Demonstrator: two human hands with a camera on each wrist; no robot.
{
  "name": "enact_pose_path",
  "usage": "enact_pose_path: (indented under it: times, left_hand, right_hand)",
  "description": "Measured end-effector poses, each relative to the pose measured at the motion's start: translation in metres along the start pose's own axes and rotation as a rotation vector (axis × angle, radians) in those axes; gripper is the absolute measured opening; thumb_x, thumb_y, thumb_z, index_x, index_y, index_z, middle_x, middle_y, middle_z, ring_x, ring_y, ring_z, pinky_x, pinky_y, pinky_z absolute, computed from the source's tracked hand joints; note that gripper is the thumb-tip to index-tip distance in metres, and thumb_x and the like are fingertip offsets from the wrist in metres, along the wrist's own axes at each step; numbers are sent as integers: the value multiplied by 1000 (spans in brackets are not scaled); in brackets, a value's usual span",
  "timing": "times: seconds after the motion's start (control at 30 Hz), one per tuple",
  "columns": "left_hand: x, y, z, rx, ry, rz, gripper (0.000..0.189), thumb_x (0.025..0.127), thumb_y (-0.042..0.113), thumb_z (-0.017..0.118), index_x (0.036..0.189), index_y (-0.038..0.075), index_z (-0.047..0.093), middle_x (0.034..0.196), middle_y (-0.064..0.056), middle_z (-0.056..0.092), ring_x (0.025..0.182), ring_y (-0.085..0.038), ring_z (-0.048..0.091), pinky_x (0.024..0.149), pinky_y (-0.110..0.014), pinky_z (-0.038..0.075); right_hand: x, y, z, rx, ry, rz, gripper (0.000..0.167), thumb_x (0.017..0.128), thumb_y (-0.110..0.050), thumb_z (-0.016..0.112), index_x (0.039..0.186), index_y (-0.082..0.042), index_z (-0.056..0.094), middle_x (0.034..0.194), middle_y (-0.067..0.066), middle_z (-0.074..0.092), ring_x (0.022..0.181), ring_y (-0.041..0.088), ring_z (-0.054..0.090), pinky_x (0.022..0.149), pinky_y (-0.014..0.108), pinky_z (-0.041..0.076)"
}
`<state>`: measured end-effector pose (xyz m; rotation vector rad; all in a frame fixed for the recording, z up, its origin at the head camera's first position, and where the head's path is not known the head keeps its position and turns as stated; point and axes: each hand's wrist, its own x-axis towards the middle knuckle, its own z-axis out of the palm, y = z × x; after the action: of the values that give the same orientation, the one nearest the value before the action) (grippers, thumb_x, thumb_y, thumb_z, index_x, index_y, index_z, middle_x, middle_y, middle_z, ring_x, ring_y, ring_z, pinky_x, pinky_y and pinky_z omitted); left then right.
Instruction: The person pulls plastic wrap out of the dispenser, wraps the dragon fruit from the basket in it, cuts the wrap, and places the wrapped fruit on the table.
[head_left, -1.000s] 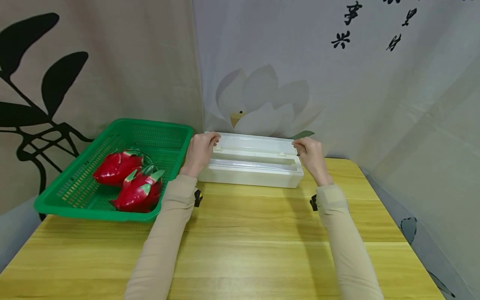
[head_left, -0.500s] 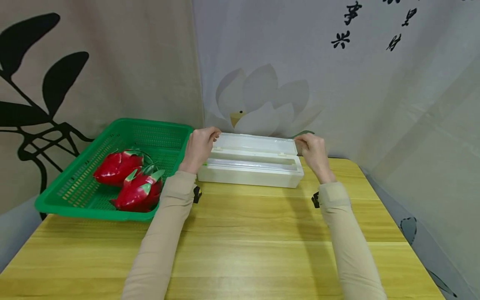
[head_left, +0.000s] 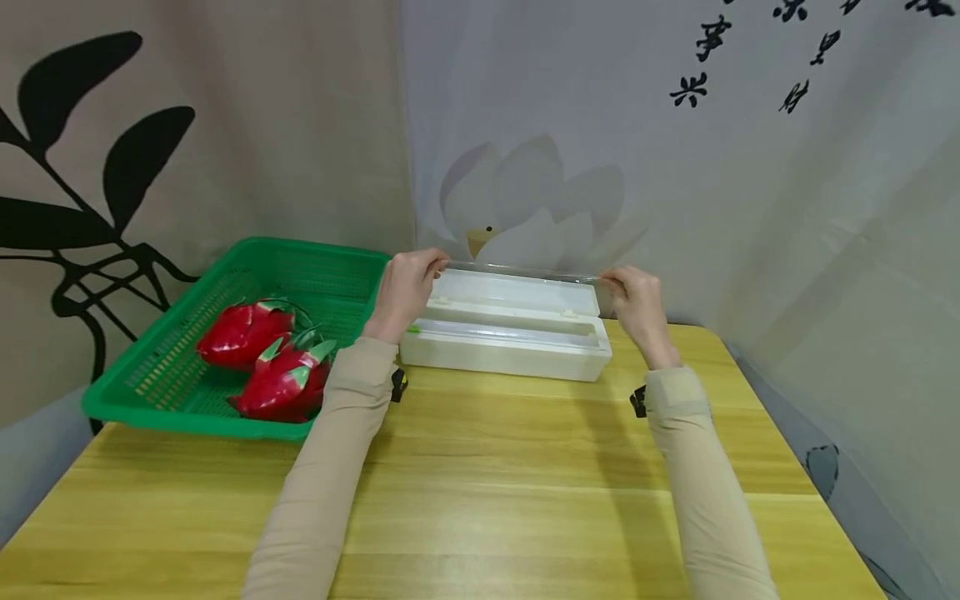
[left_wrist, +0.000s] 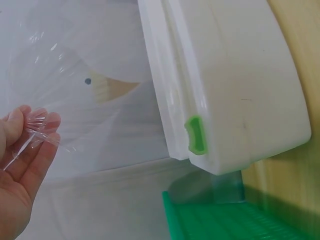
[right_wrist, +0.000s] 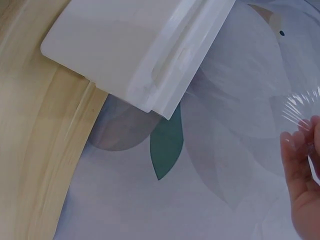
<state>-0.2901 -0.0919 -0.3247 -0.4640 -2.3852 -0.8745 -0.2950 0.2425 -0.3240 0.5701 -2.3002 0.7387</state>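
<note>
A white cling film dispenser box (head_left: 504,357) stands at the back of the table with its lid (head_left: 517,292) tipped back. Inside lies the clear film roll (head_left: 502,330). My left hand (head_left: 407,292) pinches one corner of the cling film (head_left: 517,270), which gathers into creases at the fingertips (left_wrist: 52,119) in the left wrist view. On the other side, my right hand (head_left: 639,307) pinches the opposite corner, with creases fanning out in the right wrist view. Between the hands, the film's edge stretches just above the lid. A green slider (left_wrist: 196,135) sits at the box's left end.
Left of the box, a green plastic basket (head_left: 197,430) holds two red dragon fruits (head_left: 243,335) with green tips. A printed curtain (head_left: 300,142) hangs close behind the box. Wooden tabletop (head_left: 517,492) extends in front.
Both hands have risen slightly and moved a little right in the head view, drawing the film's edge up above the lid. The view itself has shifted slightly; basket and box stay put.
</note>
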Motion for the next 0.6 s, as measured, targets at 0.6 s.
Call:
enact_pose_path:
  times: [0.6]
  left_hand:
    - [6,10,-11,22,28,14,20,94,15,57,99,1,72,87,-14,73,75,-26,69,66,-38,56]
  right_hand:
    - [8,-6,-9,-24,51,-26,10,87,1,64,87,9,71,83,23,70,70,34,66,60,38,50]
